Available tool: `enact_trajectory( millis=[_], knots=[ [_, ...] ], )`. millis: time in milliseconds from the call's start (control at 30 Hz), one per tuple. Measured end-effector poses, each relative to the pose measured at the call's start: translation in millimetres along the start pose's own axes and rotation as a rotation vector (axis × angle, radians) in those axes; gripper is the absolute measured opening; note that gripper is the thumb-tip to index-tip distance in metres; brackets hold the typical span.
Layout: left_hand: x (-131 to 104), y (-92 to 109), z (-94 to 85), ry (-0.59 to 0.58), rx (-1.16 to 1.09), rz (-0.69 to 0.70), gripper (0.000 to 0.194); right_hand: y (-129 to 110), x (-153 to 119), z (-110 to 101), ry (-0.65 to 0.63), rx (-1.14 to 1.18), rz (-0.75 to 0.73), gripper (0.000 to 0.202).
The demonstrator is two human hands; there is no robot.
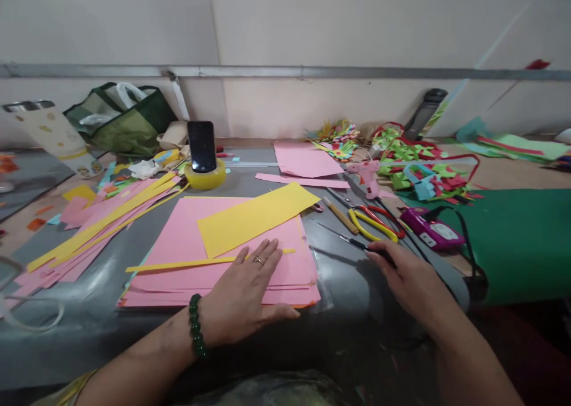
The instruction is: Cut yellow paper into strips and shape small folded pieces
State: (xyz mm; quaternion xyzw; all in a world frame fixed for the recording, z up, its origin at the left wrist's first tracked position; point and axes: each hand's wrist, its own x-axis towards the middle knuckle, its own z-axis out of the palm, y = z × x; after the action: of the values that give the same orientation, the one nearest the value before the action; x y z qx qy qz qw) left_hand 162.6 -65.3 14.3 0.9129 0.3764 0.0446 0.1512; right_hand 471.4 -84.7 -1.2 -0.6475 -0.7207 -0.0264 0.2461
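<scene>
A stack of pink paper [165, 239] lies on the grey table mat, with a wide yellow sheet [259, 215] across its upper part. My left hand [250, 287] rests flat on the stack, fingers spread over a narrow yellow strip [178, 265]. To the right, my right hand [401, 275] has its thumb and fingers closed on the black handle of a thin craft knife [354, 241], which points left toward the stack. Long-nosed pliers with yellow handles [370, 227] and a brown wooden stick [340, 216] lie just beyond the knife.
Yellow and pink strips [102, 221] are piled at the left. Further back stand a phone [202, 147] on a tape roll [206, 175] and a green bag [129, 123]. A pink glue gun [368, 177], purple power socket [432, 228] and green roll [526, 245] are at the right.
</scene>
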Motion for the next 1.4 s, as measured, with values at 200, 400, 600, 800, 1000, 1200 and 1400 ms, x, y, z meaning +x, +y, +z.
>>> enact_trajectory(
  millis=[200,400,600,800,1000,1200,1400],
  knots=[
    [1.0,-1.5,6.0,0.027,0.049,0.043,0.095,-28.9,-11.1,5.9,-0.114,0.113,-0.091,0.017],
    [1.8,-0.9,5.7,0.003,0.063,0.048,0.094,-32.0,-9.2,0.9,-0.142,0.071,-0.104,0.017],
    [1.4,-0.7,6.8,0.013,0.057,0.045,0.097,-30.8,-9.7,0.2,-0.156,0.07,-0.11,0.017],
    [1.2,-0.5,6.7,0.01,0.062,0.044,0.097,-28.4,-11.7,-1.4,-0.148,0.074,-0.085,0.018],
    [1.4,-0.6,7.1,0.023,0.065,0.055,0.095,-26.9,-13.5,-2.6,-0.152,0.092,-0.073,0.019],
    [1.4,0.5,5.1,0.002,0.062,0.039,0.094,-27.0,-15.2,-2.9,-0.138,0.102,-0.079,0.018],
    [1.1,0.0,5.8,0.018,0.06,0.043,0.094,-27.5,-15.8,-4.3,-0.115,0.115,-0.077,0.017]
  ],
)
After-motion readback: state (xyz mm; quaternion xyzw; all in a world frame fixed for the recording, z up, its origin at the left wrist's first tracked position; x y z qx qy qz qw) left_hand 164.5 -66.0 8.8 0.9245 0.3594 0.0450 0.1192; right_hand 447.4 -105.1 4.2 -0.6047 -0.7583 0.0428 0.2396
